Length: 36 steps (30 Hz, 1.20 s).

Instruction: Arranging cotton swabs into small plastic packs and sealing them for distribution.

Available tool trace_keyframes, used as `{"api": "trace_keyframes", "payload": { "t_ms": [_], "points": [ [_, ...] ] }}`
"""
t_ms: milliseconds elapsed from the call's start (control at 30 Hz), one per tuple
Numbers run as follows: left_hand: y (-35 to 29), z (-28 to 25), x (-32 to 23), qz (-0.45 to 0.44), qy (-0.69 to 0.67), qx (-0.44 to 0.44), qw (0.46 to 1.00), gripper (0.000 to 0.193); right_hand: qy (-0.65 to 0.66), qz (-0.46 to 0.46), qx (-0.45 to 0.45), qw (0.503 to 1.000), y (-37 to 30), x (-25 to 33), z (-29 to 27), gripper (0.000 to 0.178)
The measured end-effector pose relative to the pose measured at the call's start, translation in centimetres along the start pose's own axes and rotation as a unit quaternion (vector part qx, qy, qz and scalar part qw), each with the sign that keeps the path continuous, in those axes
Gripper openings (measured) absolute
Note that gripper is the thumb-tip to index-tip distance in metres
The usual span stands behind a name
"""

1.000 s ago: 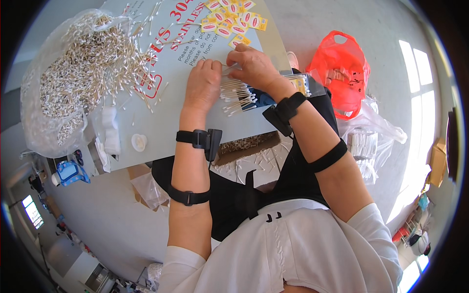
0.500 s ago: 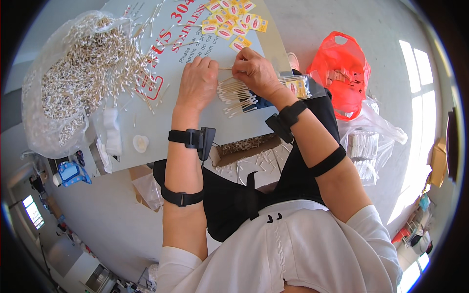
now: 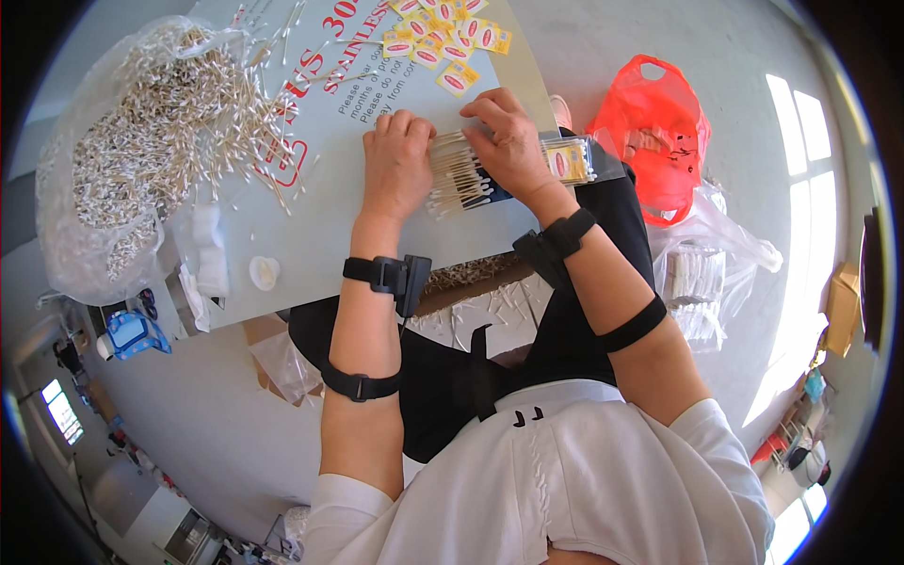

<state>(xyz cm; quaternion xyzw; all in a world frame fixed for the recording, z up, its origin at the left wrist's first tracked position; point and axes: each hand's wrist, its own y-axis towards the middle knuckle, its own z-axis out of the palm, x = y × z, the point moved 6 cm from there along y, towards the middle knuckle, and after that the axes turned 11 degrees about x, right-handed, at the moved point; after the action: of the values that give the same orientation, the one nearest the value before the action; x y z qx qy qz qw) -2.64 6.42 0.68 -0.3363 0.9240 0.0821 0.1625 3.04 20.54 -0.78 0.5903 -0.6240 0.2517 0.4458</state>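
head view, nearest the lower edge: a white shirt and two bare forearms with black straps. under the wrists sits the pale grey board (image 3: 311, 254) that serves as a worktop, printed with red lettering and a red outline mark.

left hand (image 3: 395, 165) lies palm down, fingers curled onto the left end of a row of white cotton swabs (image 3: 457, 174), pressing them flat. right hand (image 3: 508, 141) is bent over the same row from the right, fingertips pinching the swabs together; a clear flat packet with a yellow and red label (image 3: 570, 162) pokes out from beneath its wrist, at the board's right edge.

left of the hands, small white round pads (image 3: 264, 273) lie near the board's lower corner. beyond them a large clear plastic bag of loose swabs (image 3: 122, 160) spills across the board's left side.

farther off, small yellow rectangular labels with red ovals (image 3: 443, 42) are scattered at the board's top. off to the right, on the floor, are a red plastic bag (image 3: 650, 132) and a clear bag of white packs (image 3: 702, 273).
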Motion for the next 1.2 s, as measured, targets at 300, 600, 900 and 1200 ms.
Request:
{"api": "trace_keyframes", "payload": {
  "t_ms": [300, 600, 900, 1200],
  "points": [
    [-5.5, 1.2, -4.8, -0.064, 0.03, 0.021, 0.997, 0.069, 0.229, 0.055, -0.078, 0.969, -4.5, 0.5, 0.6, 0.027],
    [-7.5, 2.2, -2.7, -0.134, -0.271, -0.155, 0.94, 0.072, 0.247, 0.054, -0.125, 0.959, -5.2, 0.5, 0.1, 0.03],
    [-6.3, 3.4, -2.9, -0.118, -0.536, -0.241, 0.8, 0.066, 0.282, 0.055, -0.106, 0.952, -4.8, 0.6, 2.6, 0.031],
    [-6.4, 0.5, -1.9, -0.081, -0.311, -0.168, 0.932, 0.035, 0.325, 0.093, -0.087, 0.937, -5.0, -0.5, 0.7, 0.032]
  ]
}}
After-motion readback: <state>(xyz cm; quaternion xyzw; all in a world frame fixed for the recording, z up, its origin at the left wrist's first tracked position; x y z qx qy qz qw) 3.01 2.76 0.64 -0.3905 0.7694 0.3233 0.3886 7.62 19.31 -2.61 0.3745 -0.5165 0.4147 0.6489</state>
